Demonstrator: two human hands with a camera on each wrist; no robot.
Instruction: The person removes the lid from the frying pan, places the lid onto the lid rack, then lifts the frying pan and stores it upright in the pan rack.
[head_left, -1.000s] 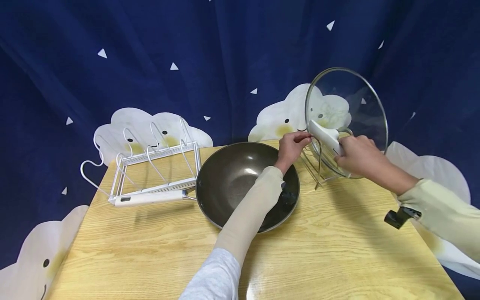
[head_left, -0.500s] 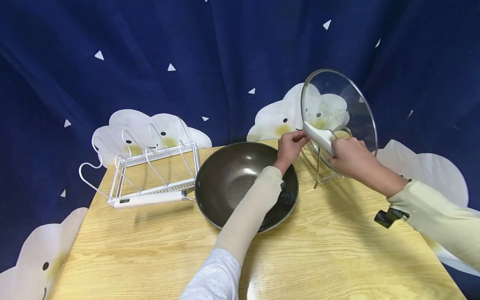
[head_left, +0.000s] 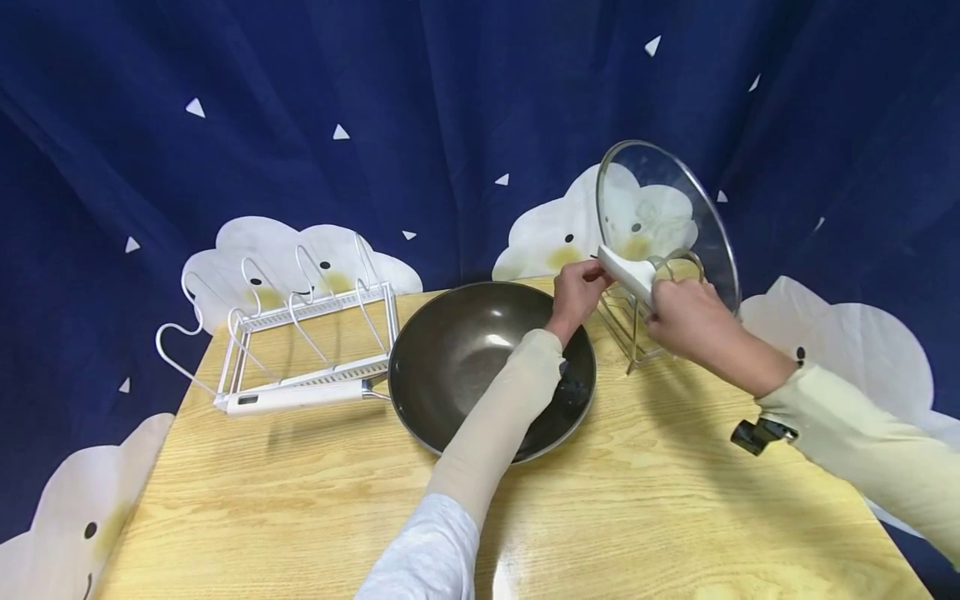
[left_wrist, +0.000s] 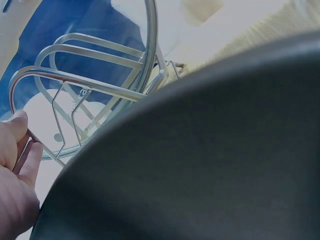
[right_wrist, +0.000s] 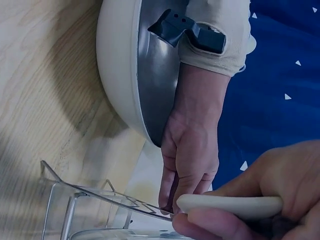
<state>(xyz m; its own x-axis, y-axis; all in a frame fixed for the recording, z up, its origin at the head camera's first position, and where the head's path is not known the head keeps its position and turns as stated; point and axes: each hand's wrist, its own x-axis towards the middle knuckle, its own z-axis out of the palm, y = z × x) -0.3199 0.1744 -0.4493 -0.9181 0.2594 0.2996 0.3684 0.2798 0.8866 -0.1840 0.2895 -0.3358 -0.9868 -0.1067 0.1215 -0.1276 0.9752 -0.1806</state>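
Observation:
My left hand [head_left: 579, 293] reaches across the wok and pinches the end of a metal wire lid rack [left_wrist: 100, 86] between thumb and fingers. With my right hand [head_left: 692, 321] I grip the white handle [head_left: 628, 273] of a large glass lid [head_left: 660, 187]. The lid stands nearly upright at the rack, its steel rim behind the looped bars in the left wrist view. In the right wrist view, the handle lies between right thumb and fingers, close to the left hand's fingertips. Part of the rack is hidden behind the right hand and the lid.
A dark wok [head_left: 450, 358], cream outside, sits mid-table under my left forearm. Its white handle [head_left: 300, 397] points left, before a white wire rack [head_left: 281, 317] with several loops. A blue curtain [head_left: 450, 100] with clouds hangs behind the wooden table [head_left: 300, 517].
My right hand has moved left with the lid, which now appears more edge-on. The left hand keeps its hold on the metal rack; the wok stays put.

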